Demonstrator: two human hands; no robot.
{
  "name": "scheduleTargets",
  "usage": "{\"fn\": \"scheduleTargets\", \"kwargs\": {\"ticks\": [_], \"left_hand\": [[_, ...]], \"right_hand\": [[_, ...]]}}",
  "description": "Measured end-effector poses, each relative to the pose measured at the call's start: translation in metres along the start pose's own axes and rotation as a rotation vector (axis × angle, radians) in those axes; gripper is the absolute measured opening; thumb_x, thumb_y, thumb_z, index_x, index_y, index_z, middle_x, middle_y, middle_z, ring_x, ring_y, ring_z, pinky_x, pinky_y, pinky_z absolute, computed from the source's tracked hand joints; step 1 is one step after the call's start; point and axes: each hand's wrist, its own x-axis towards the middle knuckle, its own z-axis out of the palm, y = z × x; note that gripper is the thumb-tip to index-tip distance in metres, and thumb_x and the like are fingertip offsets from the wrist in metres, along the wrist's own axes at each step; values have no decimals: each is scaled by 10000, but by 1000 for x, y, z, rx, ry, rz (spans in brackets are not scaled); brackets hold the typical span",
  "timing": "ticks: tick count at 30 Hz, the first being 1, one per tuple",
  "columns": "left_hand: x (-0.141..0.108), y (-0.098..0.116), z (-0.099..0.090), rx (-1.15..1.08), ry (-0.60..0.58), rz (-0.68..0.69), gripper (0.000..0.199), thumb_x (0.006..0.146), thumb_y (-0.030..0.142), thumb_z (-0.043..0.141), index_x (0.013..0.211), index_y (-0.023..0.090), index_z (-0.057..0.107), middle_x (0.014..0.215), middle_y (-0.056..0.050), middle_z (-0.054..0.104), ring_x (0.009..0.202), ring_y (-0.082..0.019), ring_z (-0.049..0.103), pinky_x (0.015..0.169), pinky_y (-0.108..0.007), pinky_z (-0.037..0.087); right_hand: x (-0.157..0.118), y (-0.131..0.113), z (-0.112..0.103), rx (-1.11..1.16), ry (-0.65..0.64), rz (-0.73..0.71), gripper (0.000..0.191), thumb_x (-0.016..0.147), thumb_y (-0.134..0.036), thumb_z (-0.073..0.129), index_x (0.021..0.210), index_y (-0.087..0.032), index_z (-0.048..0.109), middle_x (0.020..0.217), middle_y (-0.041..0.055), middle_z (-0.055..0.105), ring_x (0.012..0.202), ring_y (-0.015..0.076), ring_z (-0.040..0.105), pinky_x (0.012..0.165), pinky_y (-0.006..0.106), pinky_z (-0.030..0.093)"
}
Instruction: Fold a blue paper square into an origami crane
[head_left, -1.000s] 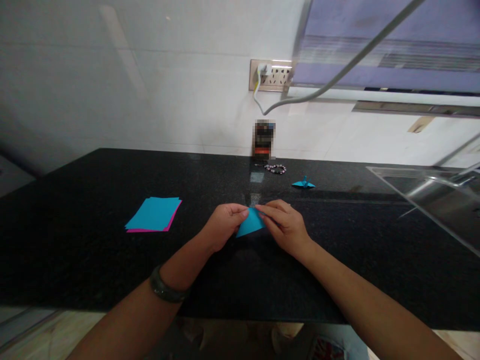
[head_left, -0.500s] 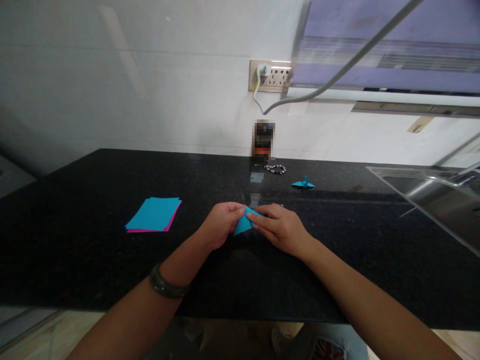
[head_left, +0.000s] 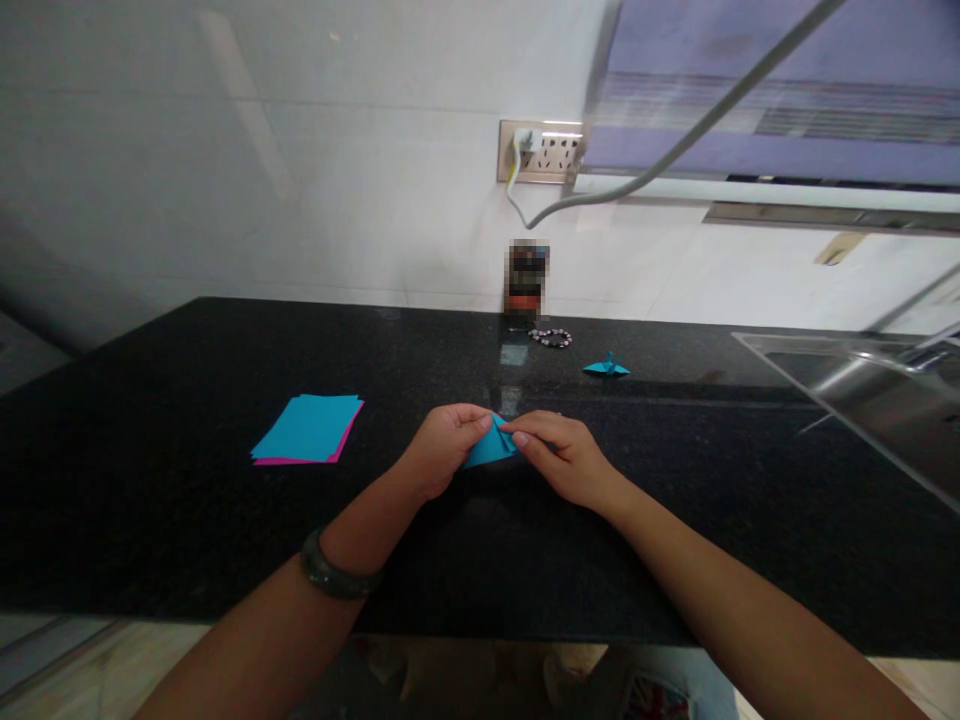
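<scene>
A small folded piece of blue origami paper [head_left: 487, 449] is held just above or on the dark counter, between both hands. My left hand [head_left: 445, 447] is closed on its left side, thumb on top near the upper corner. On the right, my right hand [head_left: 564, 455] pinches the paper's right edge between thumb and forefinger, where a narrow flap shows. The paper's underside and the curled fingers' tips are partly hidden. Beyond the right hand sits a finished blue paper crane [head_left: 607, 367].
A stack of blue and pink paper sheets [head_left: 307, 428] lies to the left on the black countertop [head_left: 187, 540]. A beaded bracelet [head_left: 551, 339] and a pixelated upright object [head_left: 526, 280] are by the wall. At right is a metal sink [head_left: 885, 410]; a cable [head_left: 637, 185] hangs from the socket [head_left: 555, 153].
My right hand's fingers have drawn back from lying over the paper to a pinch at its right edge. More of the blue paper shows. My left hand stays almost still.
</scene>
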Motion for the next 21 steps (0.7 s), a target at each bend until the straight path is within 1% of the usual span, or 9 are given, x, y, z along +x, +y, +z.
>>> {"fn": "scheduleTargets", "kwargs": {"ticks": [4, 7, 9, 12, 14, 16, 21], "left_hand": [[-1, 0, 2, 105, 7, 47, 258, 722, 323, 572, 847, 107, 637, 714, -45, 627, 613, -126, 532, 580, -248, 400], [-3, 2, 4, 135, 9, 61, 262, 724, 325, 568, 854, 109, 641, 662, -23, 599, 564, -104, 489, 542, -227, 373], [-3, 2, 5, 150, 17, 69, 262, 726, 330, 564, 848, 113, 645, 635, -12, 583, 541, -97, 468, 527, -222, 359], [-3, 1, 5, 168, 31, 86, 251, 728, 327, 560, 840, 121, 648, 662, -17, 594, 560, -101, 477, 542, -224, 366], [-3, 0, 5, 171, 39, 97, 243, 728, 322, 560, 836, 123, 650, 697, -27, 609, 596, -111, 501, 568, -232, 381], [-3, 0, 5, 171, 50, 102, 237, 723, 316, 564, 827, 122, 651, 727, -40, 622, 638, -127, 524, 597, -244, 397], [-3, -1, 7, 158, 72, 90, 239, 718, 300, 565, 842, 113, 646, 757, -56, 636, 677, -143, 545, 630, -263, 416]], "right_hand": [[1, 1, 3, 113, 79, 203, 221, 839, -299, 432, 817, -176, 615, 729, 16, 600, 672, 124, 544, 626, 245, 428], [2, 4, 6, 228, 137, 324, 183, 809, -324, 472, 785, -170, 568, 666, -7, 528, 613, 107, 497, 558, 221, 412], [3, 5, 6, 337, 119, 405, 178, 780, -340, 509, 819, -171, 547, 674, -11, 510, 594, 100, 485, 521, 210, 414], [4, 4, 6, 439, -5, 518, 234, 767, -383, 515, 819, -159, 561, 686, -3, 518, 568, 92, 483, 482, 202, 414], [4, 3, 6, 454, -72, 561, 267, 768, -407, 508, 773, -148, 574, 665, -2, 521, 551, 85, 482, 473, 197, 410], [3, 2, 6, 457, -103, 576, 287, 768, -419, 505, 735, -143, 576, 631, -7, 517, 530, 79, 477, 461, 190, 403], [2, 3, 8, 448, -82, 571, 296, 757, -423, 521, 674, -141, 554, 587, -19, 493, 493, 67, 452, 434, 180, 385]]}}
